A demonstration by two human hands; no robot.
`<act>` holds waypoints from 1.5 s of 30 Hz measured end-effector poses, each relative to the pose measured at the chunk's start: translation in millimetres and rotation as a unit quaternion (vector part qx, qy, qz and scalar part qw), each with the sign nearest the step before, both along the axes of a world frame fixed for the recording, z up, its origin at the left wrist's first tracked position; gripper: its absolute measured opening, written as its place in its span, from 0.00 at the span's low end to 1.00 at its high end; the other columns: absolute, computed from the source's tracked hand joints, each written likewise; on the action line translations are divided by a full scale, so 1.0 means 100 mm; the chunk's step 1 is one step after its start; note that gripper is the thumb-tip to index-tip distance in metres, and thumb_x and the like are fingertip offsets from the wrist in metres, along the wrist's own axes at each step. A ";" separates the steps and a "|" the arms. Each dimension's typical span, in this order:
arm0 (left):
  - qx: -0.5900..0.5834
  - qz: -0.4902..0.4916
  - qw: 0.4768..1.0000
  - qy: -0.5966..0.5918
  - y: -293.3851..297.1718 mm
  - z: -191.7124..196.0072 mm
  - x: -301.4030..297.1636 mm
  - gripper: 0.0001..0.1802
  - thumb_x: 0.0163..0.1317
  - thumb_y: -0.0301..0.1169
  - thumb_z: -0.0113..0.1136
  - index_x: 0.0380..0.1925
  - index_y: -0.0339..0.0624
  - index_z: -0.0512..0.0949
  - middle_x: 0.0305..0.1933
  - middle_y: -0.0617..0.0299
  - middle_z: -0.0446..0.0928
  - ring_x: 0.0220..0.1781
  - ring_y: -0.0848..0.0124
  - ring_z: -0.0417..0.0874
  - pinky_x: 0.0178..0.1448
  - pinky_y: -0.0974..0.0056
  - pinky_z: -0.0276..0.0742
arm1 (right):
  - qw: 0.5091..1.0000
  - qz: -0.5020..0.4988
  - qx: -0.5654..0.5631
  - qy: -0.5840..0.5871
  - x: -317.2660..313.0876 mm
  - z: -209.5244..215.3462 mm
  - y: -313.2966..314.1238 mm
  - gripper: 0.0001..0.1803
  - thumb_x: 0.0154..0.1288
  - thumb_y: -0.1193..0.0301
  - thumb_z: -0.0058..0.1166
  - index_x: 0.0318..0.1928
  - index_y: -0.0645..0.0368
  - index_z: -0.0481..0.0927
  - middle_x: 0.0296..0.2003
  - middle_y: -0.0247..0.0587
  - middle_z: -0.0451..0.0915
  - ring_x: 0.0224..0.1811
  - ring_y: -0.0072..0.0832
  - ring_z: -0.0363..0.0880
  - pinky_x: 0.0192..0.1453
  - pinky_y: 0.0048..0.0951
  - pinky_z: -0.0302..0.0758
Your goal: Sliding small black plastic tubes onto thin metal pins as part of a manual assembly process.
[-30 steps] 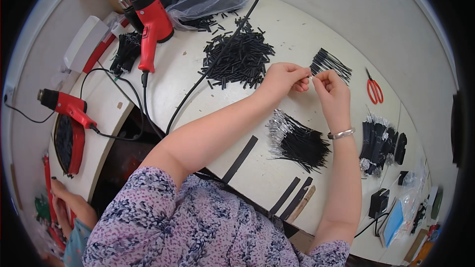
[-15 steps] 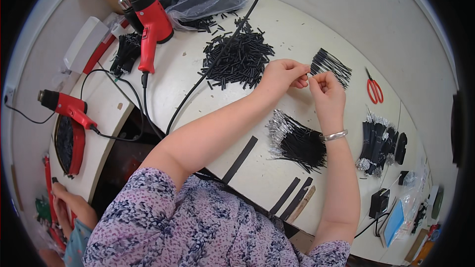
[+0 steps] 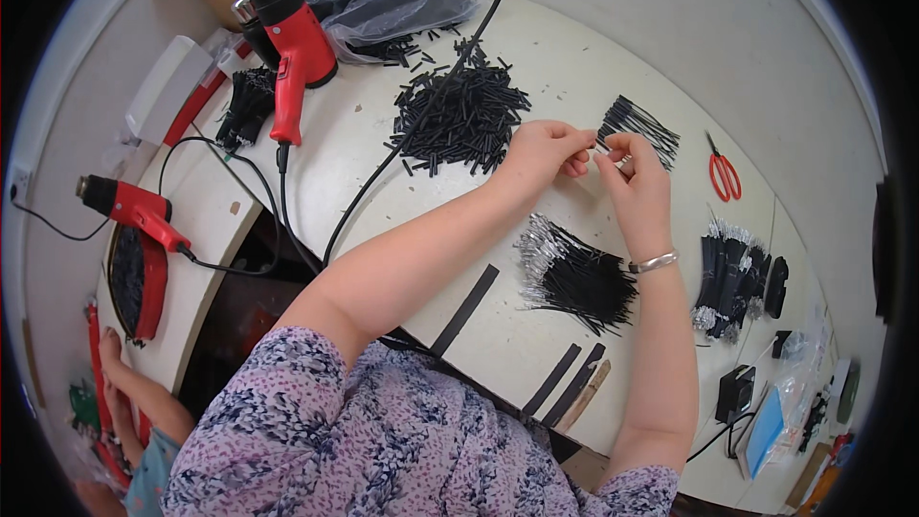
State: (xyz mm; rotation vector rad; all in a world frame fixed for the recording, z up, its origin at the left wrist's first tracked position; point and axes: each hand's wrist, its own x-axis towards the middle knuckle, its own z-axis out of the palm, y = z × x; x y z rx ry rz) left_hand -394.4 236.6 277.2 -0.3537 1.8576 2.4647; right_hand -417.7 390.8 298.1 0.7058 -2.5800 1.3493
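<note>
My left hand (image 3: 548,151) and my right hand (image 3: 634,177) meet over the table, each with thumb and forefinger pinched. A tiny dark and pale piece shows between the fingertips, too small to name. Left of my left hand lies a heap of short black tube pieces (image 3: 459,120). Just beyond my right hand is a row of thin black wires (image 3: 641,129) laid side by side. Below both hands rests a bundle of black wires with silvery ends (image 3: 584,282), close to my right wrist with its silver bracelet (image 3: 653,262).
Red-handled scissors (image 3: 725,177) and tied wire bundles (image 3: 729,273) lie to the right. Two red heat guns (image 3: 300,62) stand at left, cords trailing. A black cable (image 3: 402,139) crosses the table. Black strips (image 3: 466,309) and a stick (image 3: 583,396) lie near the front edge. Another person's arm (image 3: 144,393) shows lower left.
My right hand has shifted slightly, its fingers curling a little differently at the small piece. My left hand stays nearly in place. The other person's hands have moved up slightly.
</note>
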 end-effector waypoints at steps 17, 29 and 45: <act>0.139 -0.086 0.987 0.000 -0.14 -0.08 -0.06 0.16 0.71 0.38 0.51 0.38 0.36 0.80 0.30 0.64 0.79 0.31 0.77 0.80 0.41 0.73 0.77 | 0.992 0.035 -0.077 -0.090 -0.08 -0.16 0.02 0.05 0.64 0.76 0.56 0.38 0.64 0.77 0.28 0.26 0.76 0.28 0.12 0.70 0.34 0.16 0.69; 0.150 -0.082 0.985 -0.006 -0.12 -0.06 -0.08 0.24 0.75 0.44 0.43 0.39 0.32 0.78 0.31 0.61 0.79 0.31 0.75 0.80 0.40 0.72 0.79 | 0.988 0.043 -0.114 -0.091 -0.10 -0.19 0.05 0.04 0.62 0.76 0.58 0.34 0.62 0.76 0.27 0.29 0.77 0.27 0.15 0.72 0.33 0.20 0.71; -0.068 -0.100 0.993 0.007 0.04 -0.02 0.01 0.18 0.71 0.40 0.52 0.36 0.36 0.82 0.28 0.65 0.79 0.30 0.78 0.80 0.37 0.73 0.76 | 0.962 -0.095 0.171 0.191 -1.23 -0.31 0.25 0.03 0.57 0.70 0.61 0.30 0.52 0.79 0.33 0.33 0.76 0.38 0.34 0.74 0.48 0.35 0.66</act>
